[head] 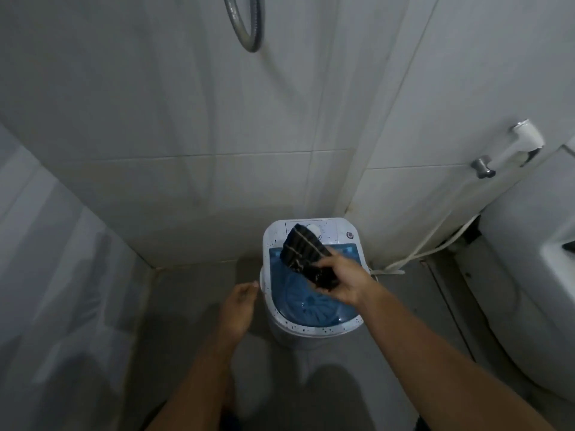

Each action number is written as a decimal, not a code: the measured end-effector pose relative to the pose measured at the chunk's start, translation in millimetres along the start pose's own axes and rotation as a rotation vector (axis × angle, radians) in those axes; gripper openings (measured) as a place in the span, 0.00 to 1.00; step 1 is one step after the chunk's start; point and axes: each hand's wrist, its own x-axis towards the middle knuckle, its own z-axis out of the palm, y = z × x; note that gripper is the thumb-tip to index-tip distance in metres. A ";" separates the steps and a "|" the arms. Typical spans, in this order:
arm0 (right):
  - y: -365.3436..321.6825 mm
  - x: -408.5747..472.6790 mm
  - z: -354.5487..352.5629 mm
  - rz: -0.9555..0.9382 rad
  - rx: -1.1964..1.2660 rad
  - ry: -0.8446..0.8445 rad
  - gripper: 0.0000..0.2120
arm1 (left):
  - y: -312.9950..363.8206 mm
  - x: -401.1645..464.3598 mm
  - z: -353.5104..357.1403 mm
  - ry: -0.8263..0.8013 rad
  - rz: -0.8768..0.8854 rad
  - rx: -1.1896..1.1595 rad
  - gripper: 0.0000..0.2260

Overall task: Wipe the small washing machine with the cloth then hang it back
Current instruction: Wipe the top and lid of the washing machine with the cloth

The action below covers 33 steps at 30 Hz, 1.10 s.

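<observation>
A small white washing machine (314,332) with a blue see-through lid stands on the floor against the tiled wall; dark specks dot its white rim. My right hand (345,283) is over the lid and grips a dark striped cloth (306,253), whose free end lies across the control panel at the back. My left hand (238,306) hovers just left of the machine, fingers loosely apart, holding nothing and not touching it.
A white toilet (529,290) stands at the right, with a spray nozzle (525,140) and hose on the wall above it. A metal shower hose (245,26) loops at the top. A translucent curtain (56,275) hangs at the left. Grey floor lies in front.
</observation>
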 end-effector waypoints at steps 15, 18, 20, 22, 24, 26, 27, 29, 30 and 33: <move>-19.9 131.4 42.0 -0.701 -2.025 0.375 0.24 | -7.2 54.2 26.3 0.032 -0.054 0.042 0.10; -16.9 131.3 39.2 -0.772 -2.081 0.390 0.23 | -6.6 57.0 32.0 0.061 -0.074 0.018 0.07; -9.7 129.6 36.0 -0.820 -2.112 0.340 0.24 | -6.8 57.8 33.8 0.081 -0.088 0.000 0.08; 0.4 128.1 32.9 -0.837 -2.128 0.257 0.25 | -7.0 58.8 34.8 0.099 -0.093 -0.014 0.08; 4.4 128.3 32.2 -0.872 -2.124 0.244 0.24 | -6.0 59.6 34.8 0.110 -0.096 -0.040 0.08; 2.4 130.6 34.0 -0.908 -2.118 0.293 0.21 | -4.6 59.7 34.5 0.109 -0.099 -0.053 0.09; 2.3 132.6 34.5 -0.895 -2.131 0.310 0.21 | -4.5 59.9 34.1 0.106 -0.098 -0.056 0.08; 5.7 135.2 35.7 -0.840 -2.189 0.312 0.25 | -4.8 60.1 33.2 0.101 -0.096 -0.051 0.08; 8.2 135.4 36.2 -0.818 -2.223 0.307 0.28 | -5.6 60.9 32.8 0.098 -0.097 -0.043 0.08; 10.4 133.2 36.9 -0.831 -2.291 0.254 0.32 | -8.2 63.8 31.6 0.096 -0.105 -0.037 0.10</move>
